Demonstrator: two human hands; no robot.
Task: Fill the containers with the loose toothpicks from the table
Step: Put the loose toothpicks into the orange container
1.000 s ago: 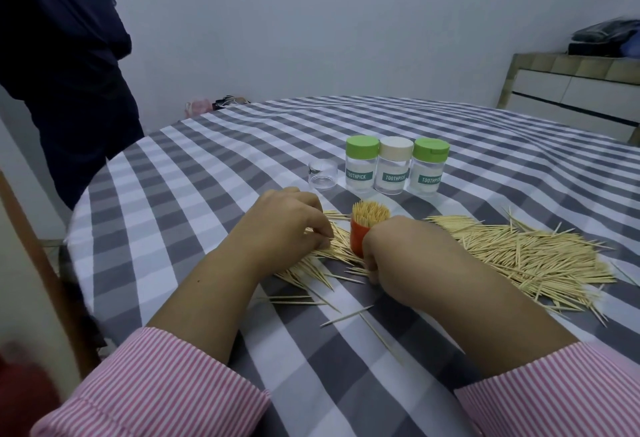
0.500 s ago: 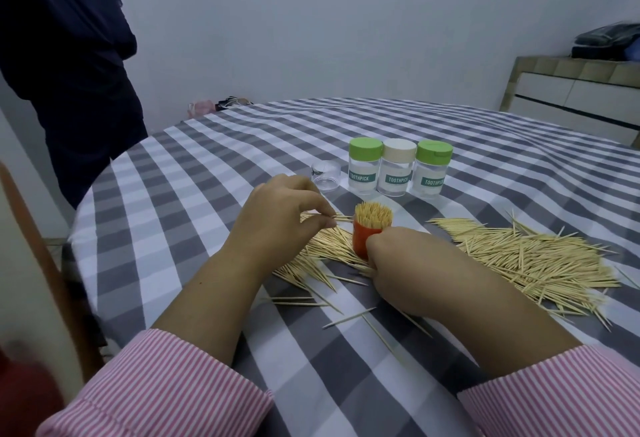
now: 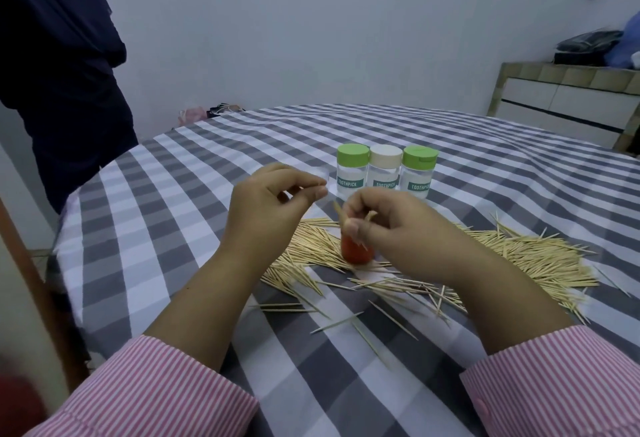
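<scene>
**Both hands raised over a packed orange toothpick holder**

Head view: a pale wall stands behind a round table [image 3: 173, 228] draped in soft grey-and-white checked cloth, with a tiled cabinet [image 3: 568, 97] at the far right and a dark-clothed person [image 3: 62, 72] at the left edge. Thin, pointed wooden toothpicks [image 3: 526, 256] lie in a loose heap across the cloth. Three clear cylindrical jars stand touching in a row: a green-capped jar [image 3: 352, 171], a cream-capped jar [image 3: 383, 173] and a second green-capped jar [image 3: 417, 173].

The small orange container [image 3: 356, 251] stands upright amid the heap. The right hand [image 3: 391, 232], gripping its side a second ago, now curls over its top and pinches the bristling picks. The left hand [image 3: 273, 204] has lifted off the table, thumb and forefinger pinched together; what they hold cannot be told.
</scene>
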